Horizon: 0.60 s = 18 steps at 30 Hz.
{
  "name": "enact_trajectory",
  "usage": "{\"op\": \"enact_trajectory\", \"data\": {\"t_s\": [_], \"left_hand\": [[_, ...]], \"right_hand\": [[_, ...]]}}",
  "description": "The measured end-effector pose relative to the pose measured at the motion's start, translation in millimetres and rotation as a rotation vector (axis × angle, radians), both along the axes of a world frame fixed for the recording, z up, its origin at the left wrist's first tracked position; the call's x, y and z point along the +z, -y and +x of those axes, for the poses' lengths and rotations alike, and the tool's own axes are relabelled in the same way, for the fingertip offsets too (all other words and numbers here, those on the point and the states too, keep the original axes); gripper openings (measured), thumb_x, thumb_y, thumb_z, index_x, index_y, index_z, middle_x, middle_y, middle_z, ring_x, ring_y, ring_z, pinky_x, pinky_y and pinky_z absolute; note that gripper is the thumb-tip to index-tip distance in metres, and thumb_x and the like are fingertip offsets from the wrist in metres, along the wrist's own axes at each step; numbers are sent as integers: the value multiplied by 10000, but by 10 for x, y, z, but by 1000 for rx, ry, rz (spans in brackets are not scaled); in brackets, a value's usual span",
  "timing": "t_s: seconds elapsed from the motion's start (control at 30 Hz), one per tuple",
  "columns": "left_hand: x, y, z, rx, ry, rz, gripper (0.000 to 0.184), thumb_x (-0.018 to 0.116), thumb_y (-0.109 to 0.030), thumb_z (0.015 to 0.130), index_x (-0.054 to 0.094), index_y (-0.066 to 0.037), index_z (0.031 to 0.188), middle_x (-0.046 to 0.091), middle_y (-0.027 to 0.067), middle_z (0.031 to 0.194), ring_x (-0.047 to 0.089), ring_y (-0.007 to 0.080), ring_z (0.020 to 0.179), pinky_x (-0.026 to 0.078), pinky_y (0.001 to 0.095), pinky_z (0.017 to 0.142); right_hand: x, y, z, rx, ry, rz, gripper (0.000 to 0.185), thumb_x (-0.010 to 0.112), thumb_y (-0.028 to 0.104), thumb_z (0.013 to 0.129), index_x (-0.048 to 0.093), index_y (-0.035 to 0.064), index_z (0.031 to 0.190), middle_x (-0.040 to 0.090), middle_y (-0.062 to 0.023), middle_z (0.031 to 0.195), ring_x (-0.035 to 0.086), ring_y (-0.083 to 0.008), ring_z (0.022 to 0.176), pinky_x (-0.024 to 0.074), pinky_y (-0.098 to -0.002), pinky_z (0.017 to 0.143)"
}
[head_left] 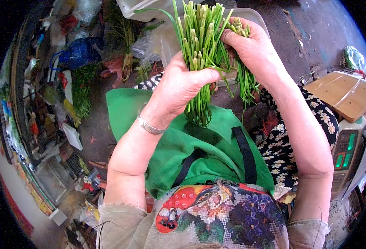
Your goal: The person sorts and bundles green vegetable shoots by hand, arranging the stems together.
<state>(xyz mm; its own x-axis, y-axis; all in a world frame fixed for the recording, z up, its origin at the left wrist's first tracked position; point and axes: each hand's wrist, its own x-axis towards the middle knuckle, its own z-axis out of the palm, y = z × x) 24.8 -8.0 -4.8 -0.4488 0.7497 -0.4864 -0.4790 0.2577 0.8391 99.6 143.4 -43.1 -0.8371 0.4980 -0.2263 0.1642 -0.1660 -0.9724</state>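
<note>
My left hand (187,81) is wrapped round a thick bundle of green stems (197,37), its thumb across the front. The pale cut ends point up and the thin green leaves hang below the hand, over the green apron (208,145). Just to the right, my right hand (247,41) grips a smaller bunch of greens (244,81) near its cut ends, and its leaves hang down. The two bunches touch or nearly touch. A silvery bracelet (150,125) is on my left wrist.
A translucent plastic tub (261,17) stands behind the hands. At right are a digital scale (344,153) and a brown board (340,93). A blue plastic jug (80,53), loose greens (83,89) and plastic bags lie at left.
</note>
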Motion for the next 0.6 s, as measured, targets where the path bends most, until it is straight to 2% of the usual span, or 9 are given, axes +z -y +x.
{"op": "enact_trajectory", "data": {"t_s": [0.1,0.17,0.6], "left_hand": [[-8,7,-5,-16,5,-10,392,624,15,762,564,12,1149,640,61,1029,615,135,879,508,270,782],[-24,3,4,1,-24,-4,369,625,23,760,548,11,1121,655,100,927,640,187,768,531,304,667],[4,-8,13,9,-10,3,349,631,34,750,558,7,1091,658,100,872,635,181,704,534,289,624]], "right_hand": [[14,2,3,4,-1,-23,224,607,169,858,645,-1,998,661,-48,840,583,-115,767,474,-279,724],[19,2,5,6,0,-35,215,605,164,860,645,0,993,657,-40,834,577,-111,760,473,-278,718],[26,4,4,10,-20,-35,210,603,141,856,644,-5,1002,661,-43,839,577,-110,758,475,-277,719]]}}
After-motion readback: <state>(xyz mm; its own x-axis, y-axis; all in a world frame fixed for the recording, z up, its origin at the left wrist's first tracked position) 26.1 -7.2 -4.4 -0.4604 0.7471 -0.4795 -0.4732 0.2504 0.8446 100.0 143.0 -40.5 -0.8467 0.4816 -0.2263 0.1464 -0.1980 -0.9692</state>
